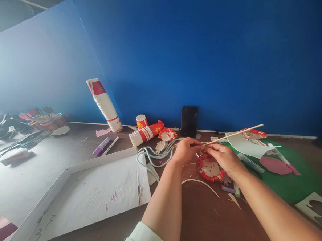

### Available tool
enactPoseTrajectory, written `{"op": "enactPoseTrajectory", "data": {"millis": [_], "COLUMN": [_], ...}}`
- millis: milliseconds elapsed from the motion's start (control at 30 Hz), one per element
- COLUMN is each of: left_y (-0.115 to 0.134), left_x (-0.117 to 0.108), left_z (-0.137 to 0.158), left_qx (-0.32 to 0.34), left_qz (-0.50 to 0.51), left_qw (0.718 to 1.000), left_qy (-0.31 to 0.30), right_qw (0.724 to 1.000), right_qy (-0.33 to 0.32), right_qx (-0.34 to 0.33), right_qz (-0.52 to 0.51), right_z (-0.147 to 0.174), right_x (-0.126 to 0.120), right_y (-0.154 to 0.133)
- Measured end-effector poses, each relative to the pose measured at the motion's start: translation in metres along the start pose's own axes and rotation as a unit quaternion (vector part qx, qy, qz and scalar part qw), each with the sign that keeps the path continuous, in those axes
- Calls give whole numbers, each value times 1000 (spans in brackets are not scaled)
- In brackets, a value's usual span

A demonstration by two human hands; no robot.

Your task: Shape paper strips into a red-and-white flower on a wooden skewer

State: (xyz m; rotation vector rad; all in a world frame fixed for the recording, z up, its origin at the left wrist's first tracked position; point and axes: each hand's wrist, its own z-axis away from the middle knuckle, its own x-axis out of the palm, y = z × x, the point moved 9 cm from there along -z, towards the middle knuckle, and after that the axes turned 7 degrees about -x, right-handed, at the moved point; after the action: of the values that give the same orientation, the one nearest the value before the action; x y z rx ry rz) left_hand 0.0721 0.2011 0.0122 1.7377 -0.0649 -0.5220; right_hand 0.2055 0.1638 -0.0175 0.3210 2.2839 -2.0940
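A thin wooden stick (236,133) slants up to the right, its lower end between my two hands. My left hand (186,151) is closed round that lower end, fingertips hidden behind the hand. My right hand (221,156) pinches the stick close beside it. Just below the fingers lies a cut paper-cup piece (211,168) with a fringed red rim and small dark marks in its pale middle. A similar red and white cut-cup piece (167,137) rests left of my hands, near a looped pale blue cord (158,156).
A white cardboard box lid (91,192) lies at left. A tall cup stack (104,104) leans near the blue wall (208,58). A black phone (189,121) stands behind my hands. Markers, paper scraps and a green sheet (296,183) lie at right.
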Motion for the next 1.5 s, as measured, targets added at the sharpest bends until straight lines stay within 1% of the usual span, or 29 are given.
{"op": "enactPoseTrajectory", "data": {"millis": [100,200,300,467,600,767,900,1200,1333,1500], "left_y": [-7,-9,-7,3,7,10,12,15,18,17], "left_x": [2,2,1,-1,-1,0,1,1,2,1], "left_z": [-1,-1,-1,1,3,4,4,6,7,6], "left_qx": [-35,-43,-30,19,25,41,57,57,54,44], "left_qz": [50,54,18,-63,-116,-139,-150,-139,-117,-116], "left_qw": [998,998,999,998,993,989,987,989,992,992], "left_qy": [-14,-12,-3,23,27,28,27,17,5,7], "right_qw": [1000,1000,1000,999,1000,1000,999,995,996,998], "right_qy": [-5,-2,-1,-9,-7,-4,-6,18,33,35], "right_qx": [-1,-3,0,-1,1,8,8,-17,-19,-1], "right_qz": [-11,-3,18,39,27,21,36,98,81,53], "right_z": [2,2,2,0,1,2,1,-3,-4,-2], "right_x": [3,4,3,4,5,5,4,-4,-8,-7], "right_y": [-4,-7,-6,-3,-4,-4,-1,3,4,4]}}
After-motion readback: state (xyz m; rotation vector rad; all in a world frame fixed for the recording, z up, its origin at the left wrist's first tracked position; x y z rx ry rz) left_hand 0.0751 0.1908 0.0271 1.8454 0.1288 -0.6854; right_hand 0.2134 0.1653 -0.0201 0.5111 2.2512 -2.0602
